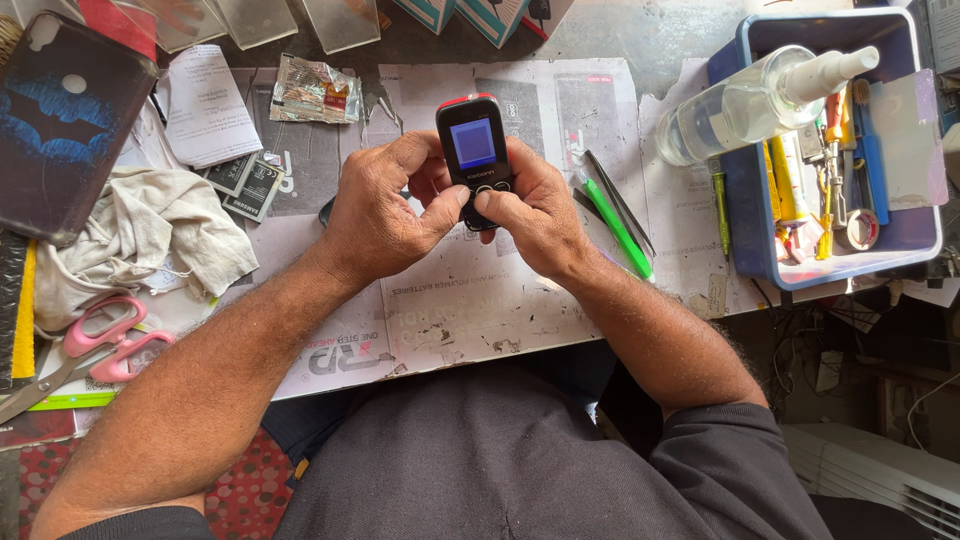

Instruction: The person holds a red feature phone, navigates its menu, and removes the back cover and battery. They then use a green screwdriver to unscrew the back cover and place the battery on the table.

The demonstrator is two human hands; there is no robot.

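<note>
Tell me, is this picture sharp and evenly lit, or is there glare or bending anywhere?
Head view: sharp on the small phone and both hands, its screen glowing blue; daylight is even with soft shadows; glare on the spray bottle; table edges bow slightly toward the corners.

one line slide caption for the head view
Both hands, left and right, hold a small black keypad phone with lit blue screen over a paper-covered workbench.

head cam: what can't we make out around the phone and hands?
- Small phone: keypad hidden under both thumbs, head view.
- Left hand, right hand: palm-side grip hidden behind their backs.
- Pink scissors: blade tips cut off at left edge.
- Blue bin: small tools too cluttered to identify.
</note>
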